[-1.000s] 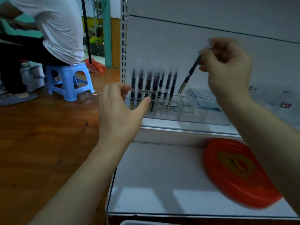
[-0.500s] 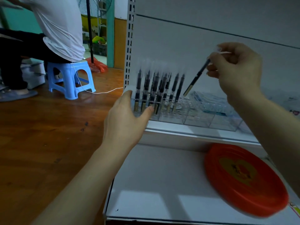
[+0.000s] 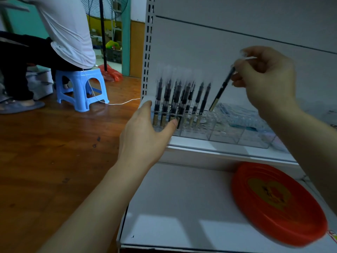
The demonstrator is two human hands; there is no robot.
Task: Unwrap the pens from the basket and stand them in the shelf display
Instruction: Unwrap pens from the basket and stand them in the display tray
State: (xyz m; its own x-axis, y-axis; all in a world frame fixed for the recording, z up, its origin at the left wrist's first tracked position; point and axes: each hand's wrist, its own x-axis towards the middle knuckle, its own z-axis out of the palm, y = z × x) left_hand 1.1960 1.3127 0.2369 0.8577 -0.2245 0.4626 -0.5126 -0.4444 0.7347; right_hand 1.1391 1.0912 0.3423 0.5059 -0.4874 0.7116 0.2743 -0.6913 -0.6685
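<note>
Several black pens with gold ends stand upright in the left cells of a clear plastic shelf display. My right hand pinches the top of one more black pen, which slants down with its gold tip just above the display, right of the standing row. My left hand is spread with straight fingers against the display's left front corner, thumb touching the front wall. The basket is out of view.
The display sits on a white shelf; a lower white shelf carries a red round lid at the right. To the left is a wooden floor with a blue stool, a seated person, and a white cable.
The slanted pen's tip has come lower and closer to the display. My left hand has moved onto the display's left corner and stays there.
</note>
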